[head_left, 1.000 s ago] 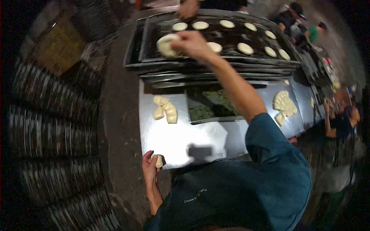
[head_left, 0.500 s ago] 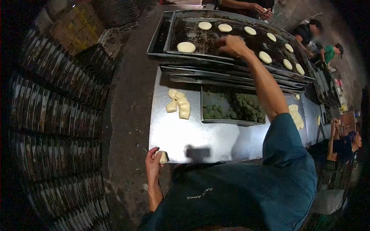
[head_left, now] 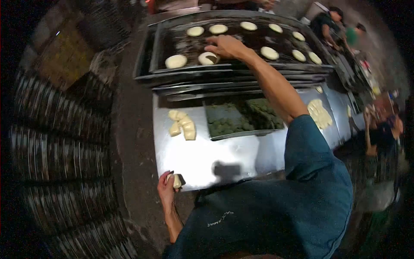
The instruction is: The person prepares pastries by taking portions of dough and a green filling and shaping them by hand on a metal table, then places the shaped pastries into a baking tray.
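My left hand [head_left: 167,186] is closed around a small pale dough piece [head_left: 177,181] at the near left corner of the metal table. Over the large dark baking tray [head_left: 148,71], my right hand [head_left: 227,46] hovers with its fingers apart. Just below its fingertips lies a flat dough round [head_left: 207,58], partly in the hand's shadow. Beside that sits another dough round [head_left: 176,61], and several more are spread in two rows. Cut dough pieces [head_left: 189,131] rest in a small cluster on the table. A shallow tray [head_left: 241,135] of green filling balls stands right of them.
More trays [head_left: 189,91] are stacked under the top one. A dough sheet [head_left: 319,114] lies on the table [head_left: 194,164] to the right. Tall stacks of trays [head_left: 64,146] line the left side. Co-workers [head_left: 330,28] stand at the far right and back.
The view has shifted, moving the trays and table left. A dough round now shows on the tray beneath my right fingertips, where none was visible before. My left hand keeps its dough piece.
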`<move>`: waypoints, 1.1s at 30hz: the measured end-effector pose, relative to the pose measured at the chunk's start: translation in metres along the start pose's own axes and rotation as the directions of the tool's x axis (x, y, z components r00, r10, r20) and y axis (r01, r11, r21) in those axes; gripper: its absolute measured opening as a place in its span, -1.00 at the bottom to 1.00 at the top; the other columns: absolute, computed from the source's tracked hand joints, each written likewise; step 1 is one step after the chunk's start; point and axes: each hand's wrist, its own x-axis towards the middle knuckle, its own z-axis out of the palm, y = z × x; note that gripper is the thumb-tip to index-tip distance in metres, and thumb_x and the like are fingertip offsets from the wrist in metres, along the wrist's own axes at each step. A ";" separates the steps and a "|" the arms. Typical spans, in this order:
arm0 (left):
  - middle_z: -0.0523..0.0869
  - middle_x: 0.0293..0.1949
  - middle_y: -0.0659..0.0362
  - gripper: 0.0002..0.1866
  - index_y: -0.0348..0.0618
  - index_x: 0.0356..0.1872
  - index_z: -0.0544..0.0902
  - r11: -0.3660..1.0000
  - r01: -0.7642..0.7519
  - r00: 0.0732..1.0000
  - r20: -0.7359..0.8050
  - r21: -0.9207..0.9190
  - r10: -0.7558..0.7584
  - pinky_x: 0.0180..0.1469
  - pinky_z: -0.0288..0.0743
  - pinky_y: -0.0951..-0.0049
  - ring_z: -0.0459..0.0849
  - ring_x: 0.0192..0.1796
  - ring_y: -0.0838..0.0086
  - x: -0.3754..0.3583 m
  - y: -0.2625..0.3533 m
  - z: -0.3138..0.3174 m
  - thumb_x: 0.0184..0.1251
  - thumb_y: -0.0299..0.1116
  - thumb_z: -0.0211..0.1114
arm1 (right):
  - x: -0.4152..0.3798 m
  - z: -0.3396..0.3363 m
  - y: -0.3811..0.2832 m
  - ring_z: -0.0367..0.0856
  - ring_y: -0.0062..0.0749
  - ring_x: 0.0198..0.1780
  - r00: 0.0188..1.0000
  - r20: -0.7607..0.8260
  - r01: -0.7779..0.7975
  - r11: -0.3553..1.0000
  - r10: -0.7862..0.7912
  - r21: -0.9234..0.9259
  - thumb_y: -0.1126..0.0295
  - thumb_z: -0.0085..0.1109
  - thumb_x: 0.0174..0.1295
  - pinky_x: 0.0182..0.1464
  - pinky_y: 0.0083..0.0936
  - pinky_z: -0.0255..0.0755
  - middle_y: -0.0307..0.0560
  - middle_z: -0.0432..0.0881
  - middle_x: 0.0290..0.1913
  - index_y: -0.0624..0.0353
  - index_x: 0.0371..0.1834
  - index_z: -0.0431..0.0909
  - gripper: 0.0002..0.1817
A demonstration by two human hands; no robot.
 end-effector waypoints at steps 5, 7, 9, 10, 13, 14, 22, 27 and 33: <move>0.64 -0.43 0.19 -0.76 -0.24 -0.17 0.58 0.999 0.031 0.996 -0.085 -0.041 -0.035 -0.56 0.38 0.59 0.56 -0.51 0.58 -0.001 -0.020 0.001 0.30 -0.27 0.25 | -0.070 -0.038 0.108 0.57 0.02 0.01 0.964 0.068 -0.233 0.939 0.258 -0.251 0.13 0.16 0.13 0.06 -0.15 0.44 0.08 0.61 -0.03 -0.01 0.20 0.46 -0.47; 0.63 -0.44 0.20 -0.81 -0.23 -0.21 0.59 0.993 -0.010 0.999 -0.044 -0.114 0.005 -0.56 0.39 0.61 0.54 -0.51 0.59 0.005 -0.019 0.009 0.33 -0.30 0.22 | -0.083 -0.047 0.137 0.60 -0.02 -0.07 0.967 0.126 -0.217 0.974 0.223 -0.058 0.21 0.22 0.06 0.03 -0.12 0.45 0.08 0.63 -0.08 -0.02 0.18 0.49 -0.47; 0.63 -0.43 0.20 -0.82 -0.23 -0.22 0.58 0.997 -0.010 0.999 -0.040 -0.082 0.007 -0.55 0.39 0.60 0.54 -0.51 0.59 0.011 -0.007 0.024 0.33 -0.31 0.22 | -0.092 -0.066 0.147 0.59 -0.03 -0.07 0.961 0.067 -0.263 0.962 0.267 -0.072 0.18 0.21 0.02 0.01 -0.16 0.44 0.06 0.64 -0.11 0.02 0.11 0.52 -0.48; 0.63 -0.43 0.20 -0.82 -0.23 -0.22 0.58 0.999 -0.002 0.999 -0.042 -0.046 0.000 -0.54 0.40 0.60 0.54 -0.50 0.58 0.013 -0.001 0.029 0.33 -0.32 0.22 | -0.098 -0.070 0.149 0.58 -0.05 -0.07 0.951 0.018 -0.307 0.949 0.309 -0.079 0.15 0.20 -0.02 0.00 -0.21 0.42 0.03 0.65 -0.13 0.07 0.05 0.55 -0.49; 0.63 -0.42 0.19 -0.82 -0.25 -0.21 0.57 0.998 -0.049 0.997 0.050 -0.028 0.051 -0.55 0.40 0.60 0.55 -0.48 0.58 0.020 0.008 0.040 0.33 -0.34 0.22 | -0.109 -0.060 0.178 0.57 -0.03 0.00 0.931 0.062 -0.350 0.927 0.360 -0.136 0.01 0.23 0.01 0.06 -0.28 0.41 0.07 0.64 -0.05 0.02 0.06 0.57 -0.46; 0.63 -0.42 0.19 -0.82 -0.25 -0.21 0.57 0.998 -0.052 0.997 0.055 -0.024 0.053 -0.55 0.40 0.60 0.55 -0.48 0.58 0.020 0.010 0.044 0.33 -0.34 0.22 | -0.113 -0.062 0.182 0.57 -0.03 0.03 0.938 0.077 -0.329 0.938 0.338 -0.107 -0.03 0.24 0.02 0.08 -0.28 0.41 0.08 0.63 -0.02 -0.02 0.07 0.57 -0.45; 0.64 -0.41 0.16 -0.79 -0.28 -0.20 0.56 0.997 -0.023 0.999 0.032 0.068 0.020 -0.54 0.45 0.57 0.58 -0.48 0.54 0.009 -0.006 0.057 0.33 -0.32 0.23 | -0.139 -0.093 0.289 0.64 -0.09 -0.09 0.929 0.099 -0.360 0.933 0.356 0.018 0.16 0.20 0.01 -0.03 -0.26 0.47 0.09 0.67 -0.12 0.09 0.04 0.58 -0.52; 0.64 -0.40 0.15 -0.79 -0.28 -0.21 0.56 0.997 -0.029 0.998 0.058 0.074 0.025 -0.54 0.47 0.56 0.59 -0.48 0.53 0.006 -0.014 0.069 0.33 -0.32 0.23 | -0.158 -0.111 0.288 0.64 -0.06 -0.12 0.863 0.095 -0.468 0.854 0.497 -0.226 0.11 0.18 0.10 -0.06 -0.27 0.46 0.05 0.68 -0.17 0.08 -0.08 0.64 -0.61; 0.64 -0.39 0.15 -0.79 -0.27 -0.18 0.55 0.999 -0.029 0.998 0.065 0.022 0.028 -0.54 0.46 0.56 0.58 -0.47 0.53 0.003 -0.016 0.089 0.32 -0.33 0.24 | -0.177 -0.129 0.346 0.65 -0.07 -0.17 0.872 -0.150 -0.478 0.877 0.467 -0.048 0.19 0.17 0.05 -0.07 -0.30 0.47 0.02 0.69 -0.14 0.09 -0.03 0.63 -0.60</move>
